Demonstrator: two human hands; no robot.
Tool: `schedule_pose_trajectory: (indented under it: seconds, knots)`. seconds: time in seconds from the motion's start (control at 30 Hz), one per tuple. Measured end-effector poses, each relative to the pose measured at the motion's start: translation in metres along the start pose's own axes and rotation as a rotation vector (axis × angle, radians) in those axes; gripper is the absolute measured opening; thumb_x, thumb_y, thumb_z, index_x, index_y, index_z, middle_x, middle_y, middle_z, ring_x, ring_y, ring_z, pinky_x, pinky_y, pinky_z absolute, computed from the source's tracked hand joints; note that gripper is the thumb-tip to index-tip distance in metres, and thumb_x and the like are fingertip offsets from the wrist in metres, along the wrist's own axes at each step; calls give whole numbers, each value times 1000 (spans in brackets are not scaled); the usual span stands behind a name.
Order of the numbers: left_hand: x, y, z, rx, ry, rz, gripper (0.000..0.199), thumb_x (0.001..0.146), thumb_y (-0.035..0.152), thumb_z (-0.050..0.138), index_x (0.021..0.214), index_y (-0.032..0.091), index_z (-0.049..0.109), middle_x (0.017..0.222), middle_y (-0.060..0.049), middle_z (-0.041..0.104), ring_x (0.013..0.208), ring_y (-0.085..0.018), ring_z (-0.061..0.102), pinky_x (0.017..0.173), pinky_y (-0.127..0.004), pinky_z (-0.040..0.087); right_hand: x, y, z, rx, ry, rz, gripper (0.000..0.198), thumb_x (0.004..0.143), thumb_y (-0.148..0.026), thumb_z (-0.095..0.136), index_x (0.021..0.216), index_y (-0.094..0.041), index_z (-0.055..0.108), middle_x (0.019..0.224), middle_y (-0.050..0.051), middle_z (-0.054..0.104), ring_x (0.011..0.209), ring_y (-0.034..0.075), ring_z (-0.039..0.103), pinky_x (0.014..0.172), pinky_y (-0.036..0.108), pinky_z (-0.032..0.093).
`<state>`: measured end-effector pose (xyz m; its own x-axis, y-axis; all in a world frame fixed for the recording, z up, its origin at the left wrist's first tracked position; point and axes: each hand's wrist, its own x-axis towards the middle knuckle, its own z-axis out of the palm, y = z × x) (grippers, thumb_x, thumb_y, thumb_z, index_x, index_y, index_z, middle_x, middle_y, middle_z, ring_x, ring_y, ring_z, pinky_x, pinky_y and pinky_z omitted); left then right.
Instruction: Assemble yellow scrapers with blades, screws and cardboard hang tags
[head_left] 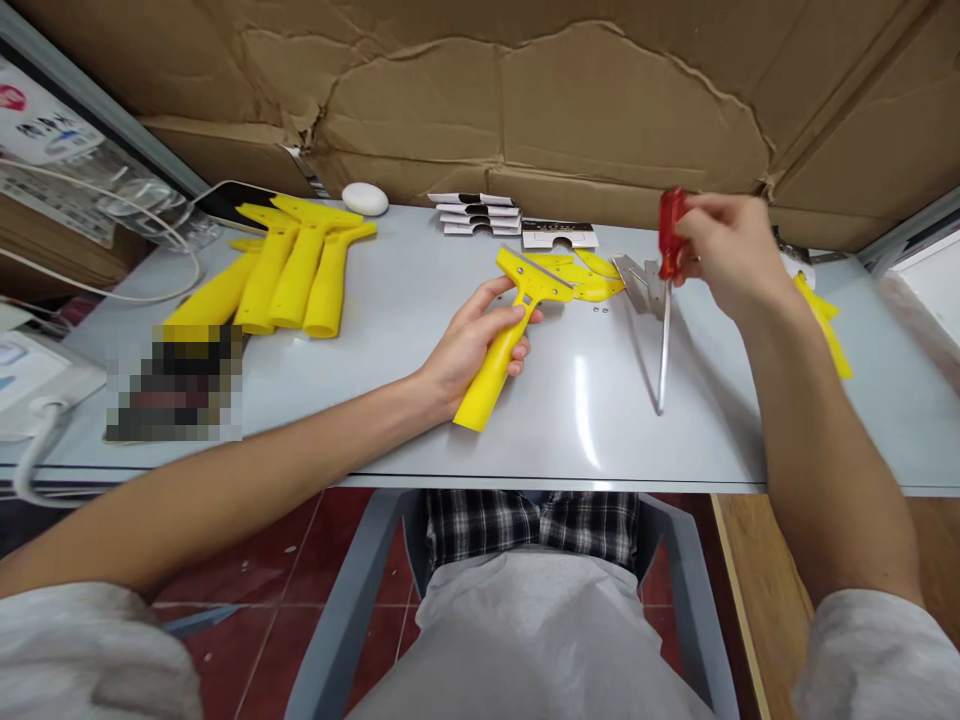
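Note:
My left hand is wrapped round the handle of a yellow scraper, whose wide head tilts up and away from me. In my right hand is a screwdriver with a red handle; its shaft points down and the tip is at or just above the table. Behind the scraper's head lie flat yellow plastic pieces. Beside them, partly behind the screwdriver, are grey metal plates. A couple of tiny screws rest on the table near the yellow pieces.
Several yellow scraper handles lie at the left, near a phone-like blurred object. Folded white-and-black cards and a white oval object stand along the cardboard at the back. More yellow pieces lie right of my arm.

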<state>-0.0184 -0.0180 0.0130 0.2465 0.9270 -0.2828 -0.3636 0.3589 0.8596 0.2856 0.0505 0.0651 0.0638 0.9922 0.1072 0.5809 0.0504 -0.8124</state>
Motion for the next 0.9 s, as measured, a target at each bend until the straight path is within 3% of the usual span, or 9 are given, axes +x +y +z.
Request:
schedule_pose_trajectory:
  seconds: [0.1, 0.17, 0.3, 0.4, 0.47, 0.6, 0.67, 0.8, 0.9]
  knots:
    - [-3, 1, 2, -11, 42, -8, 60, 93, 17, 85, 148, 27, 63, 105, -1, 78, 57, -8, 61, 48, -19, 47, -7, -17, -6, 370, 209, -51, 46, 81, -58, 77, 100, -23, 54, 108, 10, 69, 88, 19, 66, 80, 45, 61]
    - [-5, 2, 3, -15, 54, -10, 57, 94, 16, 83, 146, 26, 63, 105, -1, 78, 57, -8, 61, 47, -19, 46, -10, -21, -9, 448, 276, -92, 44, 79, -55, 76, 102, -26, 53, 123, 9, 72, 103, 22, 72, 87, 46, 66]
    - [-7, 3, 5, -9, 62, -15, 53, 97, 13, 80, 146, 25, 63, 104, -1, 77, 56, -8, 61, 47, -19, 45, -10, -18, -13, 357, 296, -94, 43, 88, -60, 68, 117, -31, 56, 155, 4, 71, 137, 23, 77, 111, 41, 73]
    - [-7, 4, 5, -1, 58, -19, 55, 95, 13, 81, 145, 25, 62, 104, 0, 77, 57, -8, 61, 48, -19, 46, -11, -17, -13, 182, 334, -31, 66, 95, -88, 49, 139, -40, 56, 162, 2, 68, 155, 23, 70, 109, 38, 73]
    - [-6, 3, 5, 4, 51, -16, 55, 94, 14, 82, 144, 25, 62, 104, 0, 77, 57, -8, 61, 48, -20, 46, -13, -18, -11, 112, 341, -20, 86, 91, -106, 39, 150, -45, 55, 161, 3, 69, 160, 25, 66, 106, 41, 73]
    - [-6, 3, 5, 12, 45, -19, 52, 97, 13, 79, 144, 25, 61, 103, 0, 77, 56, -8, 60, 47, -19, 45, -16, -21, -6, 19, 257, -74, 108, 76, -114, 61, 165, -54, 51, 140, 7, 77, 160, 32, 65, 103, 51, 70]
    - [-6, 3, 4, 18, 39, -21, 52, 97, 14, 79, 145, 26, 61, 103, 1, 77, 56, -8, 61, 48, -19, 46, -12, -17, -4, 36, 210, -106, 107, 72, -112, 70, 163, -59, 53, 127, 7, 78, 158, 33, 65, 100, 52, 68]
    - [-5, 2, 3, 32, 29, -15, 57, 97, 15, 80, 150, 26, 62, 105, 1, 78, 57, -8, 61, 49, -19, 48, 7, 1, 0, 446, 250, -288, 65, 77, -96, 79, 126, -54, 69, 114, 2, 74, 131, 30, 74, 96, 54, 67]
    - [-5, 2, 3, 37, 26, -13, 57, 98, 15, 79, 151, 26, 62, 105, 0, 78, 57, -8, 62, 49, -19, 49, 20, 12, 3, 652, 272, -331, 48, 78, -74, 91, 107, -43, 67, 114, -1, 73, 110, 25, 75, 95, 53, 68]
